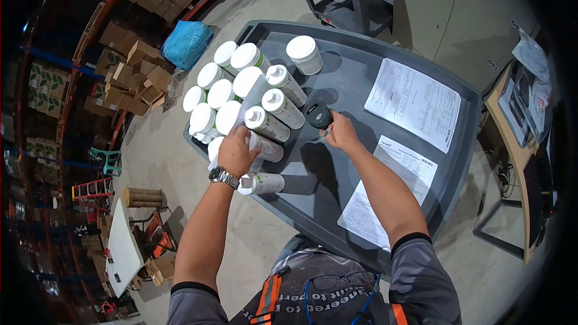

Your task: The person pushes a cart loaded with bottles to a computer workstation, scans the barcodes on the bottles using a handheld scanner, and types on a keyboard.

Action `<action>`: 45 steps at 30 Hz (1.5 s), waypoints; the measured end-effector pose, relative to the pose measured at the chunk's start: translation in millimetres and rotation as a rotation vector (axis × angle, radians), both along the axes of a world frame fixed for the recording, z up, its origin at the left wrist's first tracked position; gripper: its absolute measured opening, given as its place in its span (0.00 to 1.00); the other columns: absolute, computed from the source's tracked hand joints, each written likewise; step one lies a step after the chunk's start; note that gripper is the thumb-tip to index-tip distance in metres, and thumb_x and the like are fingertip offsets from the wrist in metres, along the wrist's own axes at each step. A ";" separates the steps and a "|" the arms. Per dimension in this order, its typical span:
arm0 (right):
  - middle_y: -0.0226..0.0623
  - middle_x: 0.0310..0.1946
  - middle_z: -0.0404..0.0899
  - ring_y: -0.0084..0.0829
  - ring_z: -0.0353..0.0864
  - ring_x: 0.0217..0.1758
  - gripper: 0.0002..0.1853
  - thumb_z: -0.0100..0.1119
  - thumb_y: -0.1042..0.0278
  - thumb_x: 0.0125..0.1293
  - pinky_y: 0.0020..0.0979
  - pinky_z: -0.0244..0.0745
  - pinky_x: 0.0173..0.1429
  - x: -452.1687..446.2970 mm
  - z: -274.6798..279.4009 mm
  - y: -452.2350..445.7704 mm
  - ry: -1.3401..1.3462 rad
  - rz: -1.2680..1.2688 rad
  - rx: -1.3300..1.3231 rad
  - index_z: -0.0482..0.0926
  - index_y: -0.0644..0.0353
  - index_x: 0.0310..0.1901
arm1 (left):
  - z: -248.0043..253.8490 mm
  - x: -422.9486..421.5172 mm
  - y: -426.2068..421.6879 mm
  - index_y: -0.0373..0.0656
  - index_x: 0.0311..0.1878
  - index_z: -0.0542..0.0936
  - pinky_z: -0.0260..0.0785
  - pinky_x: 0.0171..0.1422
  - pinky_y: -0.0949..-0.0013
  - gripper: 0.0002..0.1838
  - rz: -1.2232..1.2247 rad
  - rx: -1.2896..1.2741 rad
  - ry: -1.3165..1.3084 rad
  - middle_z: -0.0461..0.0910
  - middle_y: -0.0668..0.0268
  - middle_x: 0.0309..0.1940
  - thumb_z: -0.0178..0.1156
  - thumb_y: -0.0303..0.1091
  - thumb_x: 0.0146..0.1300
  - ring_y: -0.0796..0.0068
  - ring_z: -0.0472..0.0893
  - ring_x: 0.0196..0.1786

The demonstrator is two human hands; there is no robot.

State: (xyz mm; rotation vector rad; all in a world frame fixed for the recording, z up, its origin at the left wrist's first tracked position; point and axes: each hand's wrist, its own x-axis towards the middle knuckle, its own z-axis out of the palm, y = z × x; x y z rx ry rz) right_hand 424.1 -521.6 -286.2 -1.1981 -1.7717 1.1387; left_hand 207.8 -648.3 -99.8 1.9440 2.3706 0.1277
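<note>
My left hand [236,152], with a metal watch at its wrist, is closed at the front of a group of white bottles and jars. A pale, thin strip [251,99] rises from its fingertips across the jar lids. Touching or just beside that hand is a white bottle [268,148], partly hidden. Another bottle [267,183] stands nearer to me. My right hand [342,132] grips a dark handheld scanner [318,115], its head toward the bottles; a thin loop hangs beneath. Behind them are capped bottles [283,105] and wide-lidded jars [220,93].
Everything stands on a grey rimmed cart top [325,171]. One jar [304,55] is apart at the back. Printed sheets [414,102] and a second printed form [394,183] lie on the right. A wooden desk [509,126] is at right, a white table [123,247] at left.
</note>
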 end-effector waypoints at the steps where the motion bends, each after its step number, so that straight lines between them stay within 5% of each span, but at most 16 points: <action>1: 0.49 0.26 0.80 0.52 0.81 0.34 0.19 0.66 0.70 0.45 0.44 0.76 0.41 0.3 -4.4 6.0 -0.026 -0.013 0.041 0.76 0.65 0.40 | -0.2 0.3 0.3 0.40 0.43 0.76 0.74 0.48 0.54 0.24 -0.002 0.000 0.002 0.79 0.53 0.41 0.76 0.31 0.43 0.50 0.80 0.44; 14: 0.42 0.29 0.82 0.46 0.83 0.38 0.22 0.77 0.63 0.43 0.41 0.77 0.45 28.4 23.8 108.2 -0.197 -0.110 0.019 0.77 0.61 0.38 | 1.1 3.1 0.3 0.40 0.42 0.76 0.73 0.49 0.54 0.23 0.020 0.021 -0.013 0.79 0.54 0.41 0.75 0.31 0.43 0.49 0.80 0.45; 19: 0.43 0.33 0.84 0.46 0.84 0.41 0.26 0.78 0.63 0.43 0.41 0.77 0.47 25.5 -23.6 122.9 -0.165 -0.097 0.085 0.79 0.61 0.44 | -5.5 -0.9 1.1 0.40 0.41 0.76 0.73 0.46 0.54 0.22 0.030 0.035 -0.013 0.79 0.53 0.40 0.75 0.31 0.43 0.49 0.80 0.43; 21: 0.40 0.34 0.84 0.33 0.82 0.36 0.23 0.76 0.66 0.45 0.34 0.76 0.44 32.1 -9.1 112.5 -0.189 -0.040 0.071 0.80 0.60 0.44 | -7.9 -0.9 -0.3 0.41 0.41 0.75 0.73 0.46 0.53 0.21 0.058 0.060 -0.034 0.79 0.54 0.40 0.74 0.31 0.44 0.49 0.80 0.42; 23: 0.45 0.34 0.84 0.46 0.84 0.39 0.25 0.77 0.65 0.43 0.40 0.77 0.45 34.9 -8.7 105.2 -0.165 -0.051 0.084 0.79 0.61 0.45 | -7.9 -0.8 -2.3 0.41 0.41 0.75 0.73 0.47 0.53 0.21 0.050 0.060 -0.009 0.79 0.54 0.41 0.74 0.31 0.45 0.49 0.79 0.44; 45: 0.39 0.33 0.83 0.41 0.83 0.39 0.22 0.75 0.64 0.43 0.37 0.77 0.48 19.7 3.6 109.7 -0.231 -0.104 -0.037 0.79 0.61 0.41 | -7.7 -6.2 -7.8 0.41 0.43 0.75 0.72 0.51 0.55 0.22 0.008 0.040 -0.035 0.79 0.54 0.43 0.74 0.30 0.45 0.51 0.79 0.46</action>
